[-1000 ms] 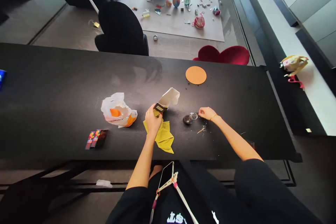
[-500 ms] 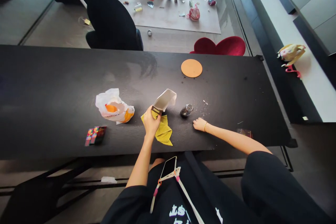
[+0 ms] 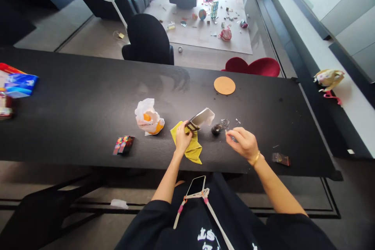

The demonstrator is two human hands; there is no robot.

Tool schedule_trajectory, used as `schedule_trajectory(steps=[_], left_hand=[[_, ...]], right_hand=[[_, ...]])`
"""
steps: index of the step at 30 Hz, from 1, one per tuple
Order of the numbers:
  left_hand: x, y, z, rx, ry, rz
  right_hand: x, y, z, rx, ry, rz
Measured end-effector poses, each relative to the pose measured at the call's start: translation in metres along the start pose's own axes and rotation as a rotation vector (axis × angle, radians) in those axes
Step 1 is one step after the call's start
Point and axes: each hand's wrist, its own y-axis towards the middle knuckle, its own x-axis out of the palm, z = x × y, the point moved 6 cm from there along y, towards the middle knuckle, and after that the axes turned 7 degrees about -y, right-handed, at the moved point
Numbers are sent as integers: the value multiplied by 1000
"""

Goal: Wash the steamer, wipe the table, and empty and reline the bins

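Observation:
My left hand (image 3: pixel 183 140) grips the dark lower end of a small open carton (image 3: pixel 200 118), whose pale mouth tilts up and to the right. A yellow cloth (image 3: pixel 190 147) lies under that hand on the black table (image 3: pixel 88 105). My right hand (image 3: pixel 243 143) hovers palm-up just right of a small dark rounded object (image 3: pixel 217 129), its fingertips pinched together on something too small to make out. Pale crumbs lie scattered near a small clear piece (image 3: pixel 225 122).
A crumpled white-and-orange plastic bag (image 3: pixel 148 118) lies left of the cloth. A small colourful block (image 3: pixel 123 145) sits near the front edge, a round cork coaster (image 3: pixel 224 85) farther back, a dark wrapper (image 3: pixel 280 159) at right, packets (image 3: pixel 16 84) at far left. A phone (image 3: pixel 196 186) rests on my lap.
My right hand rose from the table's front edge and turned palm-up, pinching beside the dark object. The carton tilted lower. The view swung left, revealing the packets.

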Motion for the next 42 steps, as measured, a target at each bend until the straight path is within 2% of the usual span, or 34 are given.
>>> schedule_trajectory(steps=[1, 3, 6, 9, 11, 12, 14, 17, 19, 20, 22, 25, 28, 30, 33, 34, 36, 38, 40, 42], left_hand=[[2, 1, 1, 8, -15, -14], [3, 3, 3, 6, -51, -36], [-5, 8, -1, -40, -138, -57], [-24, 18, -9, -101, -263, -123], [-37, 27, -12, -134, -376, -234], [-44, 31, -12, -147, -435, -311], [-54, 39, -9, -161, -524, -486], [-63, 50, -7, -177, -555, -677], [-61, 54, -11, -227, -581, -758], [-58, 54, -15, -269, -606, -794], [-48, 51, -24, -362, -657, -846], [-31, 42, -38, -478, -724, -864], [-21, 32, -47, -532, -799, -822], [-18, 22, -53, -582, -823, -823], [-10, 1, -63, -740, -906, -895], [-8, -3, -67, -776, -962, -877], [-4, -7, -77, -785, -1062, -744], [1, -9, -87, -758, -1069, -613], [5, -13, -93, -712, -991, -604], [7, -15, -92, -647, -920, -660]], right_hand=[[4, 16, -16, 24, 34, 20], [25, 48, -42, 102, 52, -20], [55, 74, -63, 217, 52, -103], [60, 67, -62, 346, 193, -7], [61, 55, -51, 469, 349, 86], [67, 51, -45, 518, 440, 89], [89, 47, -38, 556, 657, -48], [135, 42, -48, 533, 1063, -493], [157, 32, -59, 583, 1290, -711], [166, 26, -62, 634, 1370, -760], [181, 14, -67, 756, 1482, -764], [202, -4, -70, 947, 1600, -631], [216, -19, -71, 1075, 1679, -476], [220, -26, -73, 1098, 1741, -445], [222, -33, -79, 1091, 1840, -448], [223, -35, -82, 1085, 1865, -448], [227, -41, -87, 1083, 1896, -435], [237, -48, -93, 1113, 1917, -419], [248, -57, -97, 1174, 1945, -422], [257, -65, -102, 1225, 1975, -470]])
